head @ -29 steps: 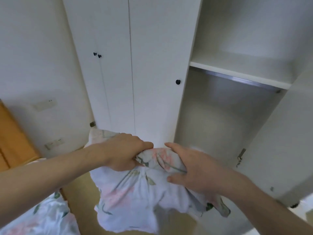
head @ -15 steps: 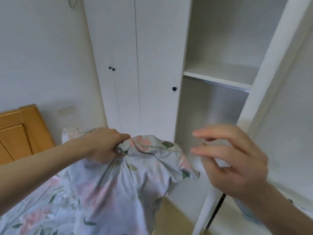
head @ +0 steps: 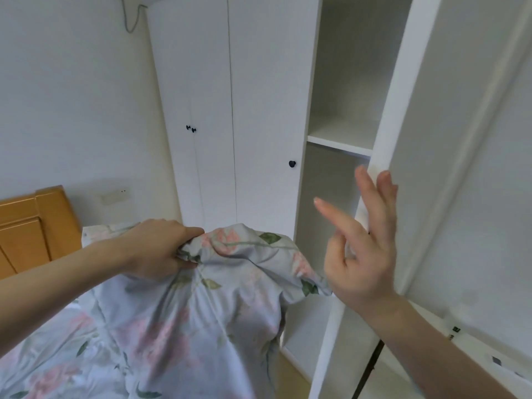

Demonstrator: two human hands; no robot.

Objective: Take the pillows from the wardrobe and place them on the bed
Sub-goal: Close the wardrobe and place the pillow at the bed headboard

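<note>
Beside the open wardrobe (head: 345,82), a left hand (head: 161,249) clutches a floral pillow (head: 207,306) by its top edge, holding it over the bed (head: 43,370) (matching floral bedding below). Fingers spread and empty, the right hand (head: 362,254) nears the wardrobe door (head: 449,139). Removal looks done; setting down remains.

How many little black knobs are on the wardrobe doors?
3: a pair of knobs side by side on the far closed doors, and a single knob beside the open compartment. The swung-open door's knob, if any, is hidden.
</note>
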